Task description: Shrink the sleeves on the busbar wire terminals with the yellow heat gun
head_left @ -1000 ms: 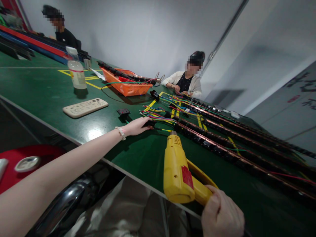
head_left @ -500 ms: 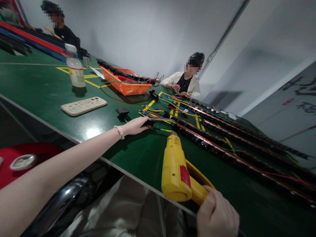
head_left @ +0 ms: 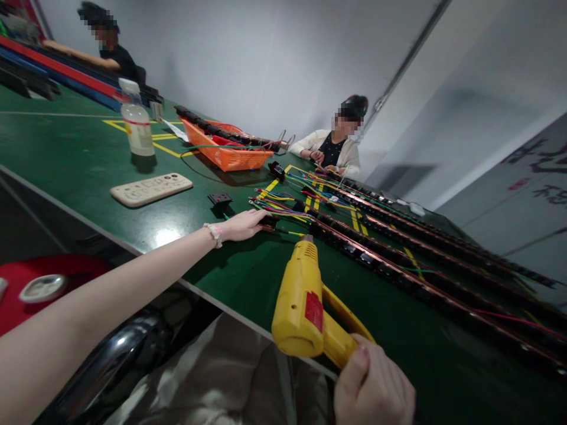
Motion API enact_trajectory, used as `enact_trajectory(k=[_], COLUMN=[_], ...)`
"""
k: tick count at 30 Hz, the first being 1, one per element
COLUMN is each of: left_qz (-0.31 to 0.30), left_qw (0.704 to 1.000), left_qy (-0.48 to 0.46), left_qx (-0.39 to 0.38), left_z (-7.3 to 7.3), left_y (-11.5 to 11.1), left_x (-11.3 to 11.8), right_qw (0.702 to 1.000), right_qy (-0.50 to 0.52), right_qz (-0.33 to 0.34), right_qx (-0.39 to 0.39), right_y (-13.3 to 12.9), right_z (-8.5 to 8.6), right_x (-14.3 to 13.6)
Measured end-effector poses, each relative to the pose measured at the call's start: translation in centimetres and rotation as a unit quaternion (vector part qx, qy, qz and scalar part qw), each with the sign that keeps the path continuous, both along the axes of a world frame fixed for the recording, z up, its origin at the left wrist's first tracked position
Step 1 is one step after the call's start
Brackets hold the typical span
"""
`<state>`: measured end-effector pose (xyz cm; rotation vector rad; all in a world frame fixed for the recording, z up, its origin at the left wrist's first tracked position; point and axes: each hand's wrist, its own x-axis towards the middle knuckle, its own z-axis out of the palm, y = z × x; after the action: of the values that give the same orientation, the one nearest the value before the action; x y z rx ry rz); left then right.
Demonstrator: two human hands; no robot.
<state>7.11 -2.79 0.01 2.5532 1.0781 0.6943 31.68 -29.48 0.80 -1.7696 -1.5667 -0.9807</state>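
Note:
My right hand is wrapped round the handle of a yellow heat gun at the lower middle. The gun's metal nozzle points away from me, close to a yellow-green wire. My left hand, with a beaded bracelet, rests on a small black part at one end of that wire; its fingertips are partly hidden. Just beyond lie bundled coloured wires. Long black strips with copper rails run to the right. A black square piece sits beside my left hand.
On the green table are a phone, a bottle and an orange basket with parts. One person sits across the table, another at the far left. A red stool is at lower left.
The heat gun and my right hand have moved left, the nozzle slightly along the wire. My left hand has barely moved. The far-left person's arm is now stretched out to the left.

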Motion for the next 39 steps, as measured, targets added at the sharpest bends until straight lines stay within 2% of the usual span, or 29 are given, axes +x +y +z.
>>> enact_trajectory(k=[5, 13, 20, 30, 39], left_qz=[-0.001, 0.004, 0.01, 0.02, 0.01], left_qw=[1.0, 1.0, 0.999, 0.999, 0.999], left_qy=[-0.001, -0.01, -0.031, -0.032, -0.046], left_qx=[0.004, -0.002, -0.019, -0.024, -0.024], left_z=[-0.2, -0.5, -0.5, -0.3, -0.2], left_y=[0.1, 0.4, 0.4, 0.3, 0.2], left_x=[0.0, 0.0, 0.1, 0.1, 0.1], right_qw=[0.999, 0.993, 0.989, 0.987, 0.993], right_qy=[0.028, 0.066, 0.073, 0.072, 0.041], right_qz=[0.02, 0.093, 0.132, 0.142, 0.109], right_qx=[-0.004, -0.01, 0.004, -0.001, -0.02], right_y=[0.1, 0.9, 1.1, 1.7, 1.3], right_z=[-0.1, -0.5, -0.5, -0.2, 0.3], right_x=[-1.3, -3.2, -3.5, -1.5, 1.5])
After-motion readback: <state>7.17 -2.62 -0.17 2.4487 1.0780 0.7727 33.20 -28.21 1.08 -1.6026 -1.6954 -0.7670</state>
